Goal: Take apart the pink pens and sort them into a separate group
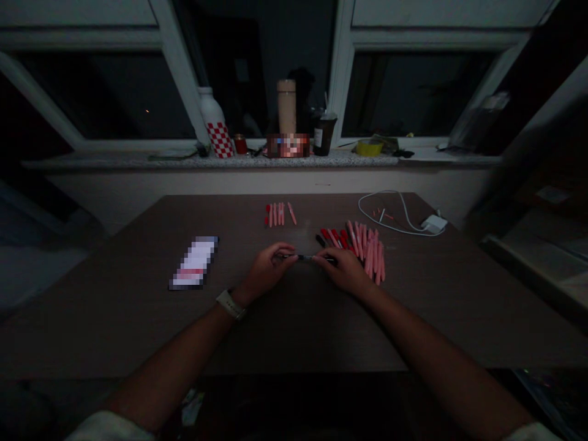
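Over the middle of the table, both my hands pinch a slim dark pen held level between them. My left hand, with a pale watch at its wrist, grips one end. The other end lies in the fingers of my right hand, which hide part of it. Right beside that hand is a pile of pink pens, with several red and black ones partly under the fingers. Farther back, a short row of pink pens lies with red pieces at its left end.
A phone lies on the brown table at left. At back right is a white charger with a looped cable. The windowsill holds a checkered bottle, a beige tumbler, a dark cup and yellow tape.
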{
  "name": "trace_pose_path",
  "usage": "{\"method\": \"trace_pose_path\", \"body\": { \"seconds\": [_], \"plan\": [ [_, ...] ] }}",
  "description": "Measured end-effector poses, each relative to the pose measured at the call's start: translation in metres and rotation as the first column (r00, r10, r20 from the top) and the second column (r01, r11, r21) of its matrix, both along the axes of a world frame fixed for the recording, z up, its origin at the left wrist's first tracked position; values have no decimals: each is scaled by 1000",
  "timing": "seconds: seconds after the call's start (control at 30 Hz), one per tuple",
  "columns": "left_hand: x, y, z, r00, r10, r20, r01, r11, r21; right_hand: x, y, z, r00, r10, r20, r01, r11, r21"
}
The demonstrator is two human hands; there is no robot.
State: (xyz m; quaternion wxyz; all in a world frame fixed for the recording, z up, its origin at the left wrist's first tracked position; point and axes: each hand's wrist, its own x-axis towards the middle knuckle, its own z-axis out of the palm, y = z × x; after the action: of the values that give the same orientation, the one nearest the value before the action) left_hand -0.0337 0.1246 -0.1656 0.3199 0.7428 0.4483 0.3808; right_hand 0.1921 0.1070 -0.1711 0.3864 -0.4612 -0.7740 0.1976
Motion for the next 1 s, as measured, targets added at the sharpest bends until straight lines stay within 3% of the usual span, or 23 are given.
{"method": "trace_pose_path", "body": {
  "seconds": [0.1, 0.27, 0.43, 0.63, 0.8, 1.0],
  "plan": [
    [1, -1, 2, 999, -30, -26, 29, 999, -41, 0, 0, 0, 999, 15, -36, -14, 1000, 23],
    [2, -6, 6, 999, -29, -29, 29, 1000, 7, 1, 0, 1, 1000, -5, -5, 5, 998, -59],
    [2, -5, 5, 996, -66, -57, 63, 997, -38, 0, -1, 3, 995, 19, -99, -20, 1000, -14],
    [2, -5, 2, 998, -46, -49, 47, 998, 32, 0, 0, 1, 999, -24, -31, 20, 992, -124],
    [2, -5, 3, 996, -57, -76, 55, 998, -19, 1, 2, 0, 989, -20, -146, 8, 996, -88],
    [2, -5, 7, 993, -66, -101, 64, 998, -30, 1, 3, 1, 995, -31, -95, 15, 986, -164]
  ]
}}
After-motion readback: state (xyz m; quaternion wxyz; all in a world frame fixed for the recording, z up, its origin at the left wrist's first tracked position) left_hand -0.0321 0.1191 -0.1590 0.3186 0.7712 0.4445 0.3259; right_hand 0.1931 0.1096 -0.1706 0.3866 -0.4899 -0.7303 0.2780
